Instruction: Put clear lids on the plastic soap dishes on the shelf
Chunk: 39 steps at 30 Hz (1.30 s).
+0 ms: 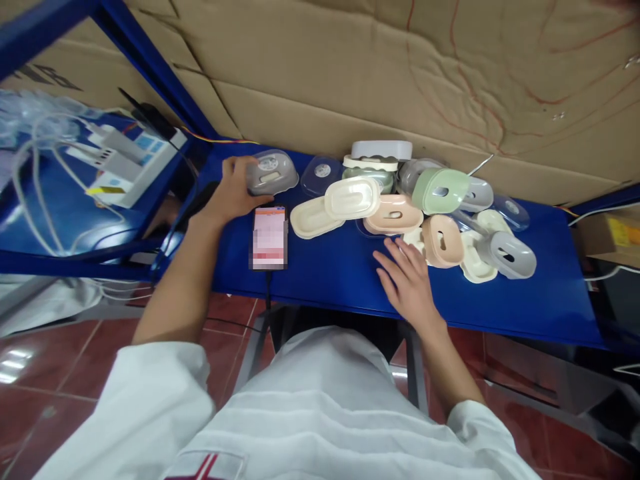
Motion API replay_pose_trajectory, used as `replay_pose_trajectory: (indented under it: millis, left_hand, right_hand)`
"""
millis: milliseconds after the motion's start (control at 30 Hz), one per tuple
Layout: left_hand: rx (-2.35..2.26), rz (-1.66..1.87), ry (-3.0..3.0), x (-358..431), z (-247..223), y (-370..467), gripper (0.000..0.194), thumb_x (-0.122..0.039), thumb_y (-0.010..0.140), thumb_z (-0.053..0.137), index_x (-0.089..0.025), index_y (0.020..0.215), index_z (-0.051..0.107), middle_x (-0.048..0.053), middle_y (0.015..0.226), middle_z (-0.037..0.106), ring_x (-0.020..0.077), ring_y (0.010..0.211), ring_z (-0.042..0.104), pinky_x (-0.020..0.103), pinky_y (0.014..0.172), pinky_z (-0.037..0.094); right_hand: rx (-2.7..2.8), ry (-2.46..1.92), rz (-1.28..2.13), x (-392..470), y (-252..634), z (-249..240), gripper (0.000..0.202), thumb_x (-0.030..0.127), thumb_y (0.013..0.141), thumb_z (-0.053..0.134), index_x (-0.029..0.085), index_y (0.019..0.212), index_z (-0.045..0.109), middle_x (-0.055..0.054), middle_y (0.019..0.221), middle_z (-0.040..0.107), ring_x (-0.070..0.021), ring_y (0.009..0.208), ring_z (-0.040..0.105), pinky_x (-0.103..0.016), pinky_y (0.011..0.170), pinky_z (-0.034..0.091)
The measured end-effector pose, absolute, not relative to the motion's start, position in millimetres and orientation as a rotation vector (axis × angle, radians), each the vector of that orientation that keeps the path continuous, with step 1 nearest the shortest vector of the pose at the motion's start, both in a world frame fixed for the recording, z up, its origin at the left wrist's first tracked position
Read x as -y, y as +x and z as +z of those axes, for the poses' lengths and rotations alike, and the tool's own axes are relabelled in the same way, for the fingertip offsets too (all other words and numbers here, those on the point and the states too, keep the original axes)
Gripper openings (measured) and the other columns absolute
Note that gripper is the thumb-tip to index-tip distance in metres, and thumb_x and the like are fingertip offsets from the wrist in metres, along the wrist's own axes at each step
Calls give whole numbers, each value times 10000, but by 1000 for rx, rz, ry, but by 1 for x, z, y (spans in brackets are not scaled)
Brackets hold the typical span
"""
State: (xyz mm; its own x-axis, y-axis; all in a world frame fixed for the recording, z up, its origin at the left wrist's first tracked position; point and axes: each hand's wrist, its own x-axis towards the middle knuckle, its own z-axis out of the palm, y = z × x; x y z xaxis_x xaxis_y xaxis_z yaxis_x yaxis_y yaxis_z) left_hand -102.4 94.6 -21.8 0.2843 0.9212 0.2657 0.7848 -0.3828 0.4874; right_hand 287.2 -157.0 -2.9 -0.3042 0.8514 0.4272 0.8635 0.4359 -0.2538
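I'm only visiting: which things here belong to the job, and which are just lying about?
Likely part of the job:
grey case, with the left hand at one end
peach shells, the nearest just beyond the right hand
green shell
cream trays

Probably just lying about:
phone, cable attached
power strip, far left
heaped clear plastic

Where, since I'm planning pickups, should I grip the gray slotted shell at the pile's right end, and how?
Grip the gray slotted shell by the outer wall of its rounded right end, probably best from the right: a cream tray crowds its left, while no other piece stands against that end.
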Motion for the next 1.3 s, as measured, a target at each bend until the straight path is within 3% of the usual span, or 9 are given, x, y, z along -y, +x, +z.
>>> replay_pose_trajectory:
  millis: [67, 133, 233, 333, 500, 833, 967, 1133, 1300]
  left_hand:
    - [-1538, 791, 2341, -81, -12, -94, 941, -723, 876, 747, -129, 1532, 424, 151, 1614, 406, 375, 1496, 448, 678, 1261, 377]
    - [-1490, 872, 2439, -57, 0, -79, 642, -529, 1052, 628, -126, 1524, 465, 133, 1610, 436, 341, 1529, 418, 639, 1301, 328]
    - [-1346, 882, 2531, -8, 13, -41, 346, -372, 1079, 580, -172, 1355, 638, 97, 1387, 647, 283, 1395, 577, 504, 1218, 478]
    - [-1190, 757, 2541, 48, 15, 6, 351, -355, 1041, 626, -218, 1361, 662, 124, 1393, 672, 320, 1328, 641, 515, 1154, 525]
    - [-1183, 871, 2480, 116, -3, 59, 563, -373, 1029, 669, -265, 1557, 507, 180, 1602, 510, 350, 1487, 519, 537, 1181, 503]
    - [-1103, 853, 2533, 136, -35, 43, 638, -343, 1026, 680, -253, 1611, 441, 207, 1615, 499, 363, 1513, 494, 548, 1184, 494]
    - [-1428, 903, 2500, 105, -30, 55, 532, -279, 1047, 621, -208, 1562, 505, 210, 1638, 488, 397, 1529, 463, 597, 1195, 451]
    - [-1434, 930, 2465, 82, -17, 50, 151, -244, 1065, 586, -194, 1134, 710, 141, 1397, 700, 334, 1362, 629, 515, 1087, 542]
    - [-1139, 758, 2541, 129, 0, 11, 151, -200, 1060, 602, -184, 1192, 672, 110, 1249, 751, 279, 1200, 704, 467, 1061, 560]
  right_hand:
    - [2194, -1514, -93, 137, 295, -2, 515, 255, 1088, 535, 295, 1600, 502, -77, 1640, 529, -311, 1560, 443, -593, 1304, 330]
    - [2192, -1595, -140, 116, 305, -6, 489, 286, 1094, 533, 259, 1582, 525, -97, 1610, 560, -328, 1531, 471, -613, 1299, 308]
    - [2165, -1613, -163, 94, 319, -10, 357, 300, 1103, 529, 248, 1430, 660, -84, 1414, 710, -295, 1360, 616, -579, 1278, 326]
    - [2104, -1529, -118, 97, 322, -8, 244, 298, 1098, 562, 280, 1267, 736, -40, 1223, 781, -233, 1203, 692, -501, 1263, 352]
    - [2160, -1366, -89, 153, 298, -5, 246, 206, 1037, 660, 296, 1256, 728, -32, 1186, 790, -220, 1165, 711, -486, 1230, 385]
    - [1990, -1335, -101, 210, 309, -38, 356, 135, 970, 737, 239, 1306, 685, -70, 1106, 768, -240, 1094, 712, -486, 1084, 527]
    - [1876, -1369, -42, 212, 312, -47, 429, 127, 980, 704, 260, 1384, 645, -88, 1154, 747, -264, 1114, 711, -516, 1053, 569]
    - [1843, -1397, 16, 215, 305, -51, 387, 162, 999, 681, 287, 1364, 644, -87, 1161, 739, -279, 1125, 715, -526, 1025, 584]
    - [1720, -1480, 88, 211, 308, -46, 311, 184, 1004, 671, 270, 1303, 673, -101, 1192, 737, -291, 1182, 703, -495, 996, 581]
